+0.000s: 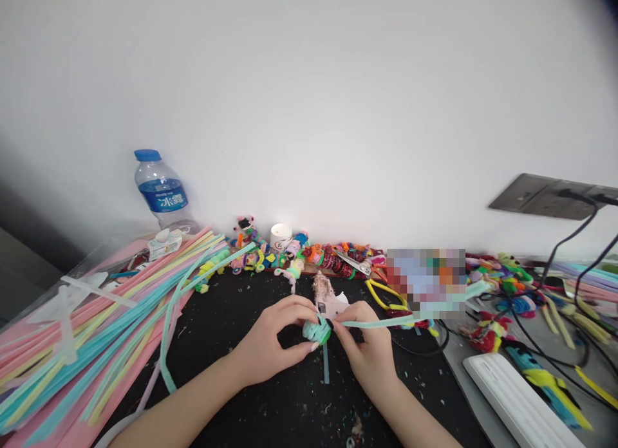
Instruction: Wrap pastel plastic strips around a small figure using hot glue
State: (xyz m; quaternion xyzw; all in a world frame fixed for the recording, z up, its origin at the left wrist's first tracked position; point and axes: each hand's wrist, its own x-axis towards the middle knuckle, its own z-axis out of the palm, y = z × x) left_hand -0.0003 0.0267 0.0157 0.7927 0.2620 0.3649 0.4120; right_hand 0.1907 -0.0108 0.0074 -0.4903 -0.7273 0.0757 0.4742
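My left hand [273, 342] grips a small coiled bundle of mint-green pipe cleaner [316, 332] between thumb and fingers; a bit of brighter green shows on its lower right. Against the bundle's right side, my right hand [364, 345] pinches a long mint pipe cleaner [400, 320] that stretches out to the right. Something small and black sits at the right fingertips, too small to name. Just beyond both hands lies a pale glue gun [331, 303] with a crusted brown nozzle end. Below the bundle, a translucent glue stick [326, 365] points toward me.
Loose pastel pipe cleaners [145, 300] are heaped at left, near a water bottle [161, 194]. Along the wall sit colourful fuzzy figures [251, 258], a paper cup [280, 235] and scissors [355, 263]. At right are a white power strip [516, 396] and black cables [555, 248].
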